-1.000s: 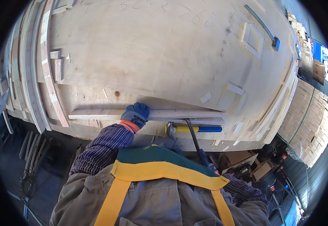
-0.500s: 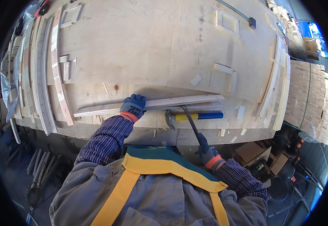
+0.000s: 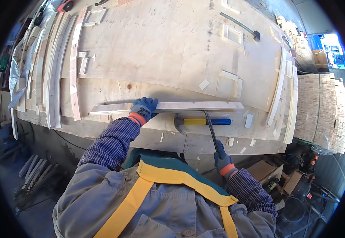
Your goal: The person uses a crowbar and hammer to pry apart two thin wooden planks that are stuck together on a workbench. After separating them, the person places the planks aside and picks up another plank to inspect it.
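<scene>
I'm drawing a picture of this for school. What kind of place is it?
It's probably a woodworking shop. A hammer lies on the big wooden worktop, long strips of wood lie along the left, and a big stack of what looks like wood pieces stands on the right.

Left hand [image 3: 144, 107], gloved: curled tight, reached forward. Right hand [image 3: 222, 160], gloved: clenched, lower. Forearms [image 3: 112, 141]: sleeved, angled inward.
</scene>
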A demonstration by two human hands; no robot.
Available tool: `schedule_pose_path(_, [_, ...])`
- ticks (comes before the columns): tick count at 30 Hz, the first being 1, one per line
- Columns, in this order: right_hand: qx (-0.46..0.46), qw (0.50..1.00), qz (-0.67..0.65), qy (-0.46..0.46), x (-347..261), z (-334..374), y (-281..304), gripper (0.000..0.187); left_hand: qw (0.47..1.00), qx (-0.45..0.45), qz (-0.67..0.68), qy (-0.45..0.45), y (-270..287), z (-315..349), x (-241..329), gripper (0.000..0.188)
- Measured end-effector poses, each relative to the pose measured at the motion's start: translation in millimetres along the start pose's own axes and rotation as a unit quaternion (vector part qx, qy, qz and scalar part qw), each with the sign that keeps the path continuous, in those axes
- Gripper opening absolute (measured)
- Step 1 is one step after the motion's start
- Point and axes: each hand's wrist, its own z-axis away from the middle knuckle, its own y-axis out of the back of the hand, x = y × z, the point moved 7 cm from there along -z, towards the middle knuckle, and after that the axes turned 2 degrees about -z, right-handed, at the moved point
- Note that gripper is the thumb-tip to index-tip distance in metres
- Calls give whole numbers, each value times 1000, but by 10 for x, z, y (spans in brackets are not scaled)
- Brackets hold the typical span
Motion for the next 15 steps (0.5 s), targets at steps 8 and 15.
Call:
schedule_pose_path(8, [33, 997, -49, -52, 222, -198, -280, 71, 999, -1, -27, -19, 22, -374, 269, 53])
schedule_pose_path(15, [89, 988, 123, -9, 655, -269, -400, 69, 999, 25, -43, -19, -69, -333, 303, 56])
